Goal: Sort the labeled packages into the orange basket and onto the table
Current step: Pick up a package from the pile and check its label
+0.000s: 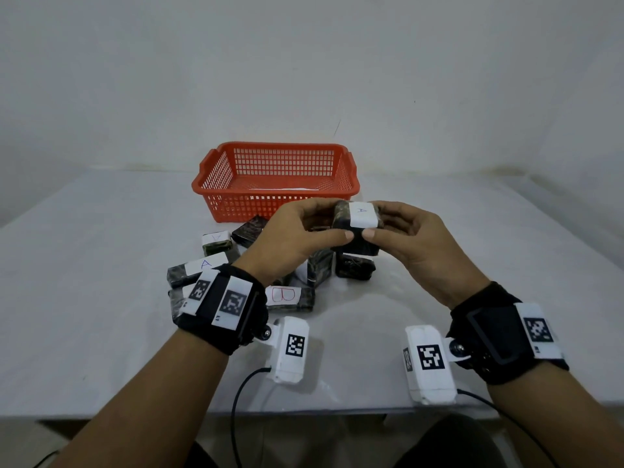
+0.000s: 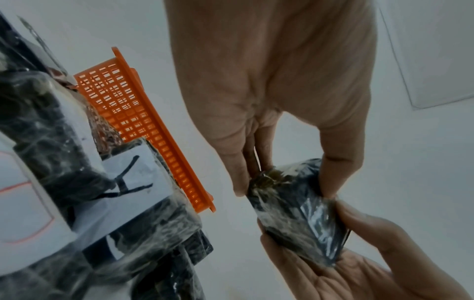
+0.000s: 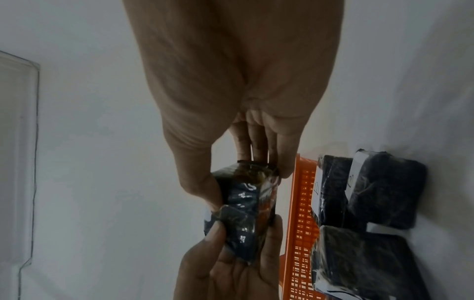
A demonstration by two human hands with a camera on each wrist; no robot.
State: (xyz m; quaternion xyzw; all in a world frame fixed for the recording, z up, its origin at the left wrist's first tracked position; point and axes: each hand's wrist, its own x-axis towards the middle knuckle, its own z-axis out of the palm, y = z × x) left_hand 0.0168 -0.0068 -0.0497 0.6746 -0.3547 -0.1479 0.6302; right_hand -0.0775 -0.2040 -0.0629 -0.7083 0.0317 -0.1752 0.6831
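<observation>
Both your hands, left (image 1: 297,231) and right (image 1: 410,236), grip one A-labelled package (image 1: 358,224) above the worktop (image 1: 101,315) middle, before one basket (image 1: 275,180). About seven packages (image 1: 287,297) lie beneath.
</observation>
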